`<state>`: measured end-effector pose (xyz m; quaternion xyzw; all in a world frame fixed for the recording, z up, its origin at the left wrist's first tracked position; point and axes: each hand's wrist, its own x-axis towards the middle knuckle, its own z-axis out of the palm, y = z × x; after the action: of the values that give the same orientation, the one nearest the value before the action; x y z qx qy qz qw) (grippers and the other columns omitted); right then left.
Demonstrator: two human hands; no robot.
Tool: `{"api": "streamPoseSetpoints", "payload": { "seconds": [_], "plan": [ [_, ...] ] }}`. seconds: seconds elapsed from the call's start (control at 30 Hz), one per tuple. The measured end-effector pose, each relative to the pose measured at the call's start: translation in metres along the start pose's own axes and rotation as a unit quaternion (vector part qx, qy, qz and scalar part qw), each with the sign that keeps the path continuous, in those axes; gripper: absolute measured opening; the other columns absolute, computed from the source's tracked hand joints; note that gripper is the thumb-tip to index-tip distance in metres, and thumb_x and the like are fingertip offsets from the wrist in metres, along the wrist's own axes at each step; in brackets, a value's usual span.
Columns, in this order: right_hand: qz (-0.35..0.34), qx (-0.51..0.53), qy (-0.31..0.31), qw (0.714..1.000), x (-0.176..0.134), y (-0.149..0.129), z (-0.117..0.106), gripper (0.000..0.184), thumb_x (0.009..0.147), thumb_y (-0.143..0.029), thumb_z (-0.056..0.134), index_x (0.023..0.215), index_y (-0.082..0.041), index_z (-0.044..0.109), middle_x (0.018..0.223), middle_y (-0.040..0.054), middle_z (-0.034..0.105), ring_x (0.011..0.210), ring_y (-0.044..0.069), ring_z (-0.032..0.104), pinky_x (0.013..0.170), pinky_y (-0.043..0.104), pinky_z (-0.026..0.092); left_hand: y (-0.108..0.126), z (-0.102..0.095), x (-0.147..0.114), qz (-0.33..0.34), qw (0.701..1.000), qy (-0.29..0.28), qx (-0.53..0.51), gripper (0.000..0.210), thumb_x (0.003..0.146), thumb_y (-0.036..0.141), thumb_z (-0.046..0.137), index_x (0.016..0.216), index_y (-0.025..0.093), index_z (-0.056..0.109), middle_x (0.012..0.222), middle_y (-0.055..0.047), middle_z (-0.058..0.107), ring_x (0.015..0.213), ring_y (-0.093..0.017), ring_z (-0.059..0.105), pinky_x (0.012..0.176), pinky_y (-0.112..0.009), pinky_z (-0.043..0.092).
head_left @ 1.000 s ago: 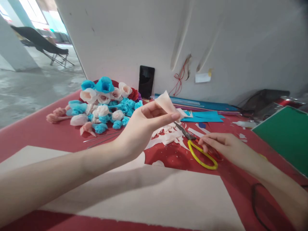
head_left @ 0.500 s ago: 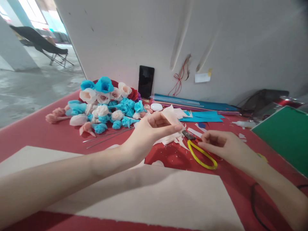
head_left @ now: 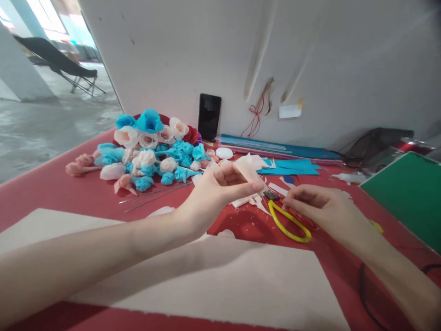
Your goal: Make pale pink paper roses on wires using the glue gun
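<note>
**Inspector:** Head view, centre of frame. The left hand [head_left: 220,191] is raised off the surface, thumb and fingers pinching a folded piece of pale pink paper [head_left: 248,168]. The right hand [head_left: 319,207] sits at centre right, fingers drawn together in a loose pinch just above the yellow-handled scissors [head_left: 287,221]; whether it touches them I cannot tell.

**Clerk:** Risks?

**Inspector:** In my judgement, two. The paper is thin and held by one edge only, so a hard tug could tear or crease it. The scissors lie blades-up toward the offcuts [head_left: 253,200] (tips partly hidden), so a careless reach could nick a finger or scatter scraps.

**Clerk:** The surface and room?

**Inspector:** Red surface [head_left: 51,188]. A large pale sheet [head_left: 241,285] fills the lower frame under both forearms. A heap of blue, white and pink paper flowers [head_left: 151,149] at centre left, thin wires [head_left: 151,195] just below it. Blue sheets [head_left: 292,165] at centre right, a green board [head_left: 409,193] at the right edge. A dark phone [head_left: 209,117] leans on the white wall; upper left, a folding chair [head_left: 58,64] on a concrete floor.
</note>
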<state>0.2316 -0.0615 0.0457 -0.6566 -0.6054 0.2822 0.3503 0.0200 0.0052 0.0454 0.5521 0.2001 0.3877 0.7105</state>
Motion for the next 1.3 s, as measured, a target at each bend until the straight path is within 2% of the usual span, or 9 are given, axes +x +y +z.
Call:
{"api": "streamPoseSetpoints", "payload": {
  "seconds": [0.4, 0.57, 0.7, 0.8, 0.87, 1.03, 1.1, 1.17, 1.3],
  "plan": [
    [-0.003, 0.014, -0.003, 1.0, -0.003, -0.004, 0.0, 0.037, 0.077, -0.054, 0.062, 0.08, -0.018, 0.063, 0.08, 0.0047, 0.066, 0.071, 0.017, 0.061, 0.062, 0.023, 0.05, -0.001, 0.0, 0.0, -0.003, 1.0, 0.005, -0.006, 0.008, 0.073, 0.022, 0.07, 0.072, 0.015, 0.065, 0.077, 0.0, 0.065, 0.078, -0.013, 0.061, 0.079, -0.025, 0.047],
    [0.006, -0.015, 0.034, 0.999, -0.005, -0.005, 0.005, 0.036, 0.071, -0.054, 0.068, 0.071, -0.018, 0.064, 0.061, 0.0011, 0.061, 0.052, 0.013, 0.054, 0.047, 0.02, 0.041, -0.004, -0.002, 0.001, -0.018, 1.0, -0.004, -0.019, 0.009, 0.074, 0.022, 0.069, 0.079, 0.015, 0.068, 0.08, -0.001, 0.067, 0.083, -0.014, 0.062, 0.083, -0.025, 0.047],
    [-0.009, -0.067, 0.056, 0.996, -0.006, 0.001, 0.009, 0.052, 0.074, -0.06, 0.061, 0.047, -0.016, 0.051, 0.042, -0.0015, 0.045, 0.039, 0.009, 0.04, 0.04, 0.021, 0.031, -0.004, -0.001, 0.0, -0.039, 0.998, -0.017, -0.042, 0.016, 0.072, 0.023, 0.072, 0.086, 0.016, 0.069, 0.085, -0.002, 0.069, 0.087, -0.015, 0.063, 0.084, -0.026, 0.048],
    [-0.05, -0.09, 0.078, 0.992, -0.005, 0.003, 0.01, 0.034, 0.075, -0.054, 0.062, 0.078, -0.02, 0.064, 0.06, -0.0013, 0.058, 0.048, 0.011, 0.051, 0.046, 0.021, 0.04, -0.002, 0.001, -0.003, -0.036, 0.997, -0.04, -0.057, 0.008, 0.071, 0.02, 0.073, 0.077, 0.015, 0.069, 0.08, 0.0, 0.069, 0.081, -0.011, 0.064, 0.079, -0.02, 0.049],
    [-0.082, -0.099, 0.089, 0.988, -0.006, 0.0, 0.01, 0.039, 0.075, -0.047, 0.062, 0.107, -0.026, 0.059, 0.085, -0.0008, 0.064, 0.067, 0.015, 0.06, 0.059, 0.024, 0.049, -0.001, 0.003, -0.004, -0.04, 0.995, -0.056, -0.067, 0.004, 0.071, 0.017, 0.072, 0.073, 0.015, 0.069, 0.076, 0.002, 0.069, 0.076, -0.008, 0.063, 0.075, -0.016, 0.049],
    [-0.125, -0.131, 0.108, 0.978, -0.018, -0.019, 0.012, 0.019, 0.083, -0.04, 0.057, 0.074, -0.025, 0.065, 0.073, -0.0046, 0.065, 0.063, 0.012, 0.061, 0.053, 0.017, 0.047, 0.002, 0.008, -0.008, -0.051, 0.991, -0.089, -0.091, 0.003, 0.073, 0.014, 0.071, 0.071, 0.015, 0.07, 0.073, 0.004, 0.067, 0.074, -0.005, 0.062, 0.073, -0.013, 0.049],
    [-0.148, -0.123, 0.118, 0.974, -0.024, -0.026, 0.013, 0.009, 0.084, -0.032, 0.057, 0.083, -0.027, 0.065, 0.08, -0.007, 0.066, 0.068, 0.009, 0.063, 0.058, 0.012, 0.049, 0.003, 0.009, -0.009, -0.045, 0.991, -0.09, -0.094, 0.005, 0.073, 0.013, 0.071, 0.069, 0.015, 0.069, 0.072, 0.004, 0.066, 0.072, -0.004, 0.061, 0.069, -0.011, 0.048],
    [-0.182, -0.116, 0.117, 0.969, -0.03, -0.032, 0.014, 0.019, 0.086, -0.022, 0.05, 0.098, -0.032, 0.062, 0.095, -0.0101, 0.066, 0.083, 0.007, 0.063, 0.068, 0.007, 0.049, 0.003, 0.011, -0.01, -0.044, 0.99, -0.096, -0.099, 0.006, 0.074, 0.011, 0.07, 0.068, 0.014, 0.068, 0.071, 0.004, 0.065, 0.07, -0.004, 0.061, 0.064, -0.009, 0.047],
    [-0.241, -0.156, 0.062, 0.956, -0.041, -0.04, 0.015, 0.025, 0.089, -0.019, 0.044, 0.101, -0.033, 0.061, 0.095, -0.0111, 0.066, 0.083, 0.005, 0.064, 0.063, 0.004, 0.049, 0.002, 0.012, -0.013, -0.065, 0.983, -0.119, -0.127, 0.009, 0.076, 0.007, 0.066, 0.07, 0.014, 0.065, 0.065, 0.005, 0.066, 0.067, -0.004, 0.062, 0.061, -0.01, 0.047]
  ]
}}
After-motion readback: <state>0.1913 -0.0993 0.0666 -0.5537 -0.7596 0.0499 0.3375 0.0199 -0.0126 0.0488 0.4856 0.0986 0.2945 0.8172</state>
